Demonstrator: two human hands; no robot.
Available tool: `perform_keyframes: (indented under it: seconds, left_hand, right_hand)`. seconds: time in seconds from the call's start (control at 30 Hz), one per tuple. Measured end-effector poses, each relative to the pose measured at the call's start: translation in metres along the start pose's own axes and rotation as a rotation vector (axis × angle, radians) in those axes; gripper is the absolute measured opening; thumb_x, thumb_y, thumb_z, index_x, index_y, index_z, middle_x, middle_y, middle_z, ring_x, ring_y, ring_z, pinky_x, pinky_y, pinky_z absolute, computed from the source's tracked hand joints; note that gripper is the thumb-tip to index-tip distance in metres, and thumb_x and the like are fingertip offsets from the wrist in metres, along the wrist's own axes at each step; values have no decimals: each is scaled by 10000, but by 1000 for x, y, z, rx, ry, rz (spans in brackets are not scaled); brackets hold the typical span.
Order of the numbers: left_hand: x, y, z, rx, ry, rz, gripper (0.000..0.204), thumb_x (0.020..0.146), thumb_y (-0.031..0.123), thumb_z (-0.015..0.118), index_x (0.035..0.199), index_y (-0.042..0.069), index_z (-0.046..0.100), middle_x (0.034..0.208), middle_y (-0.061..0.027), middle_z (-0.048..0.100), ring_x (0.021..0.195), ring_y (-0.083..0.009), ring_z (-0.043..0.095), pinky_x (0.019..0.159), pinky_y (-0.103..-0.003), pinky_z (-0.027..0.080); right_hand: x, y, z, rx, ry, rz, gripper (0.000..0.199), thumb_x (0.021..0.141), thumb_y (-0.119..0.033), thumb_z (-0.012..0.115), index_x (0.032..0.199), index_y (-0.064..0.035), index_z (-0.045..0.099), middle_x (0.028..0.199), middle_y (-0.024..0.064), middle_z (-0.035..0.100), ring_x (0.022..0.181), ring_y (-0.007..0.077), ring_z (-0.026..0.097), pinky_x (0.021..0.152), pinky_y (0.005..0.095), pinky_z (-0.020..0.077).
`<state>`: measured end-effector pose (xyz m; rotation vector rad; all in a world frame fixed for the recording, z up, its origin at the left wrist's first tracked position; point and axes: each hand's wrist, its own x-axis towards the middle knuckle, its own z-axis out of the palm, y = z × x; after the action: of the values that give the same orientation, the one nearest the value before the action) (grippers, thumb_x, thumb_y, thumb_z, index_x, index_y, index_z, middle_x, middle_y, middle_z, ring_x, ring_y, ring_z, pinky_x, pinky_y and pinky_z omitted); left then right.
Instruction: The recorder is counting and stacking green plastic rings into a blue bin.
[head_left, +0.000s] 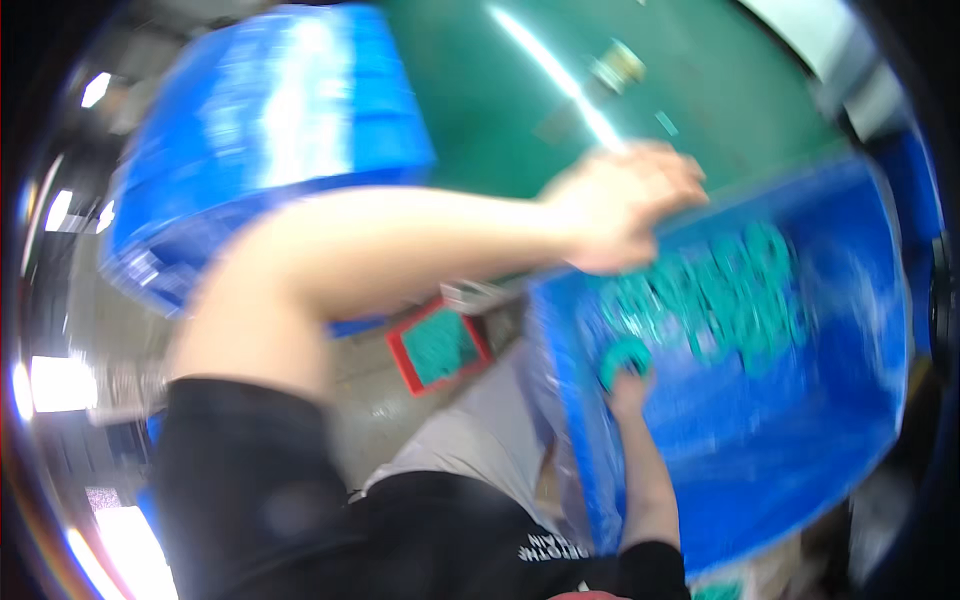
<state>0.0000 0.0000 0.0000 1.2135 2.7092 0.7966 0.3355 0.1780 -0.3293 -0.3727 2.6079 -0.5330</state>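
The picture is heavily motion-blurred. My left hand (620, 205) reaches across from the left and grips the upper rim of a large blue crate (800, 450) on the right. Inside the crate lie several teal ring-shaped parts (720, 295), bunched near its upper side. My right hand (628, 392) comes up from the lower edge into the crate, fingers closed around one teal ring (625, 355) at the crate's left wall.
A second blue crate (270, 130) sits at the upper left. Between the crates, lower down, stands a small red tray (400, 350) holding teal parts. A green surface (500, 110) with a bright light reflection lies behind.
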Motion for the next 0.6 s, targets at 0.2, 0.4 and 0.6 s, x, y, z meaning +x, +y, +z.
perform_keyframes:
  seconds: [0.2,0.4,0.6]
  left_hand:
    - [113,-40,29,66,317,208,565,692,180,610,1244,132,496,1358,-77,444,1306,-263,363,1086,-457,274]
    - [41,26,13,417,266,213,362,765,235,634,1104,116,591,1147,-74,569,1152,-254,481,1023,-443,334]
    - [-86,173,71,-1031,-141,-36,363,929,306,550,1186,49,557,1061,-101,605,993,-215,577,831,-337,469]
  right_hand:
    - [163,186,-173,1060,527,565,350,690,-145,766,990,-39,622,952,69,645,889,200,607,827,374,442]
    - [20,-33,-319,1358,1020,144,254,776,-36,708,998,-6,587,912,46,616,773,132,584,724,264,466]
    - [-76,-112,-303,1068,1120,75,275,758,-52,724,1006,-2,615,906,32,617,814,121,583,749,269,462]
